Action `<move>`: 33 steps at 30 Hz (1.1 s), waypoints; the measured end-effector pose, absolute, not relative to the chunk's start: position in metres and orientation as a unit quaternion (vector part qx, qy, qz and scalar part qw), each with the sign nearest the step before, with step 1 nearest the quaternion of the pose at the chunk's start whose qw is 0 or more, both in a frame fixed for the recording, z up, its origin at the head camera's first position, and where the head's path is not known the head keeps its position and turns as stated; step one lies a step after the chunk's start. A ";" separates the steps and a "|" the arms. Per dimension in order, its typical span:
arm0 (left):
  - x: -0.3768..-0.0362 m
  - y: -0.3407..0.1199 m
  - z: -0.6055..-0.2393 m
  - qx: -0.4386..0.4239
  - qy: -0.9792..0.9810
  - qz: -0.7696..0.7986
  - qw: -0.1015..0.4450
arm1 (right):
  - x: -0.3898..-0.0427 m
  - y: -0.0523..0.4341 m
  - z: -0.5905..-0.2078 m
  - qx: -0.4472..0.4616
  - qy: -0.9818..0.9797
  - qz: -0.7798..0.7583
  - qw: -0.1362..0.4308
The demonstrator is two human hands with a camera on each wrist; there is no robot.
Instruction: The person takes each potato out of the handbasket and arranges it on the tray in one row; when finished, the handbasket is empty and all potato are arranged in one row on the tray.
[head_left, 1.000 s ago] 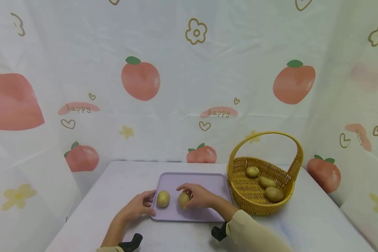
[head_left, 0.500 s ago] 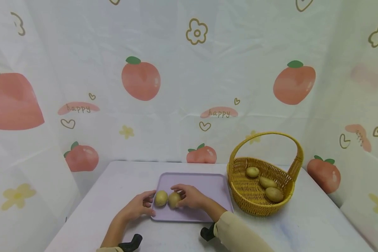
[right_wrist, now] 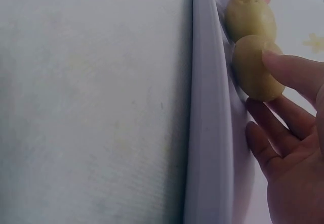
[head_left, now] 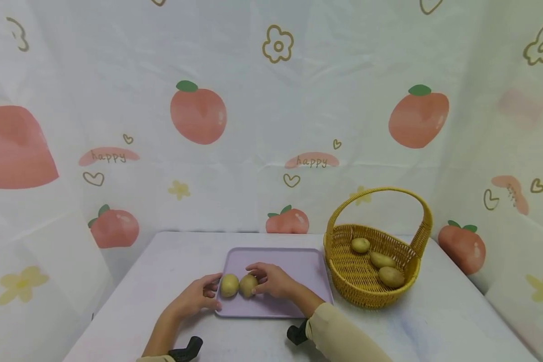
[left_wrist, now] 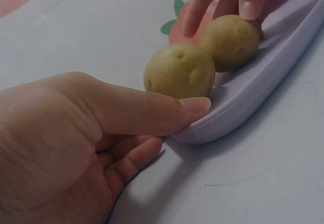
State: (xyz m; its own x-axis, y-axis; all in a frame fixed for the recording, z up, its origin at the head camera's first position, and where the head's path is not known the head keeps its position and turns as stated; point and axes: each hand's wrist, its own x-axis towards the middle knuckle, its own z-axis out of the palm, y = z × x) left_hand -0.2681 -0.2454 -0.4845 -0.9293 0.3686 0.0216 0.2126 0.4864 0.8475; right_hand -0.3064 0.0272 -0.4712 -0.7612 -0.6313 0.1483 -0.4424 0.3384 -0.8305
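Observation:
Two yellow-brown potatoes lie side by side and touching on a lilac tray (head_left: 294, 264). My right hand (head_left: 261, 279) holds the right potato (head_left: 247, 285), thumb and fingers curled around it; the right wrist view shows my thumb (right_wrist: 291, 70) pressed on that potato (right_wrist: 255, 67). The left potato (head_left: 229, 285) lies free beside it. My left hand (head_left: 213, 295) grips the tray's left rim (left_wrist: 243, 102): the thumb (left_wrist: 195, 105) lies on top of the rim and the fingers curl below it, close to the left potato (left_wrist: 179, 72).
A yellow wicker basket (head_left: 350, 276) with a tall handle stands right of the tray and holds three potatoes (head_left: 381, 259). All of it sits on a white table (head_left: 434, 311). A fabric backdrop printed with peaches hangs behind and at both sides.
My right hand slid its potato leftward along the tray until it touched the other potato. My left hand stayed on the tray's rim.

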 end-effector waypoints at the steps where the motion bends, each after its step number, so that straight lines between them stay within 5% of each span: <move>1: -0.268 -0.246 -0.484 0.170 0.858 0.478 0.081 | -0.307 0.027 -0.471 -0.333 0.810 -0.472 0.101; 16: -0.268 -0.246 -0.484 0.173 0.857 0.479 0.080 | -0.303 0.046 -0.458 -0.327 0.819 -0.462 0.095; 33: -0.266 -0.246 -0.483 0.158 0.859 0.480 0.085 | -0.281 0.122 -0.401 -0.339 0.844 -0.413 -0.040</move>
